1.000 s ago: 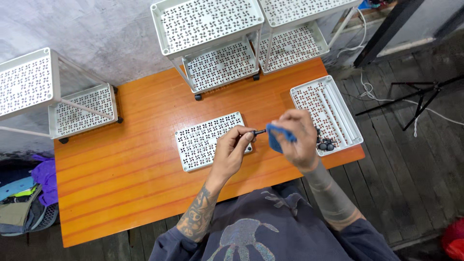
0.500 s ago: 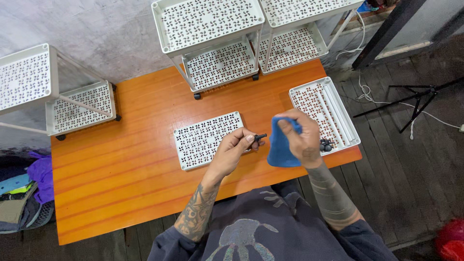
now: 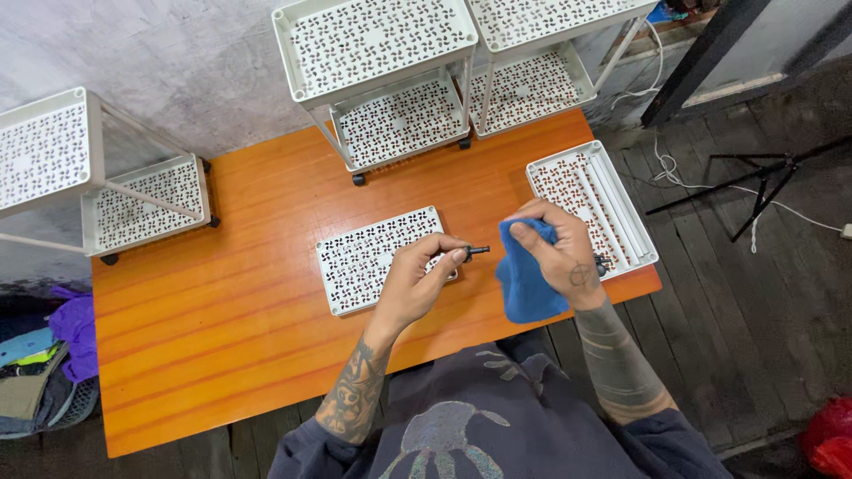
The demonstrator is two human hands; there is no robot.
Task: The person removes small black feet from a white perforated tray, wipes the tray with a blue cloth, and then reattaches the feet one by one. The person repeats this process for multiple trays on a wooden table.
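Note:
My left hand pinches a small dark caster wheel part by its stem, held just above the orange table. It hovers at the right edge of a flat white perforated tray. My right hand grips a blue cloth, which hangs down from the fingers a short way to the right of the dark part. The cloth and the part are apart.
A second white tray holding white rods lies at the table's right end, with small dark parts by its near corner. White tiered perforated carts stand at the back and at the left. Cables and a tripod lie on the floor to the right.
The blue cloth has come off the dark part and now hangs open from my right hand. My right hand has drawn slightly right, and my left hand stays put.

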